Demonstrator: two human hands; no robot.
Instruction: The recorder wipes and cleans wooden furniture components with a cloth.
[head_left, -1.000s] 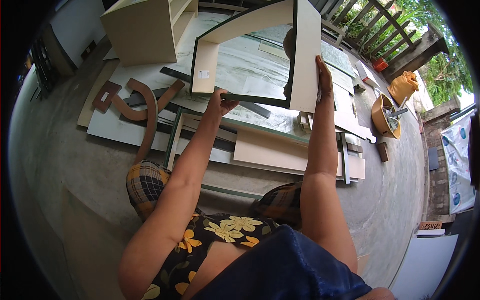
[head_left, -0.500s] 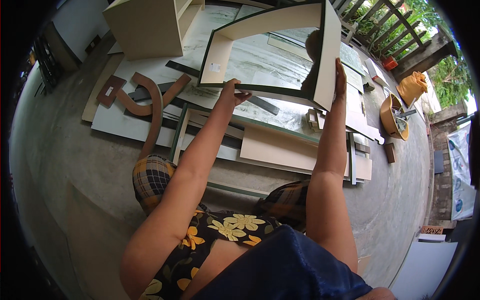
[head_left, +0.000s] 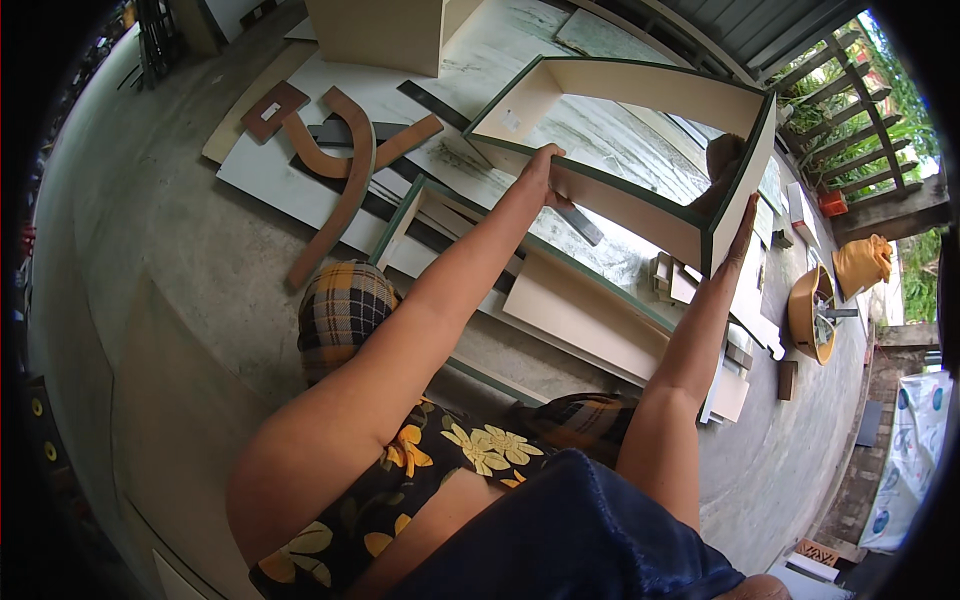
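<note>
Both my hands hold up a rectangular cream-coloured frame (head_left: 633, 190) with dark green edges, open through the middle. My left hand (head_left: 545, 176) is closed on the near side panel, thumb on top and fingers below. Against the outer face of the right-hand panel rests my right hand (head_left: 742, 240), its fingers straight along the board; its thumb is hidden. Below the raised frame lies a second long green-edged frame (head_left: 408, 215), close to my knees. A cream board (head_left: 585, 312) lies across this lower frame.
Curved brown pieces (head_left: 335, 200) and a brown block (head_left: 275, 110) lie on white panels at left. A cream cabinet (head_left: 375, 35) stands behind. To the right are a yellow tub (head_left: 808, 312) with tools, an orange sack (head_left: 862, 265) and a small wooden block (head_left: 788, 381).
My view has swung, so the scene sits lower and farther right. The raised frame has tilted, with more of its green upper edges showing. Both hands stay on it.
</note>
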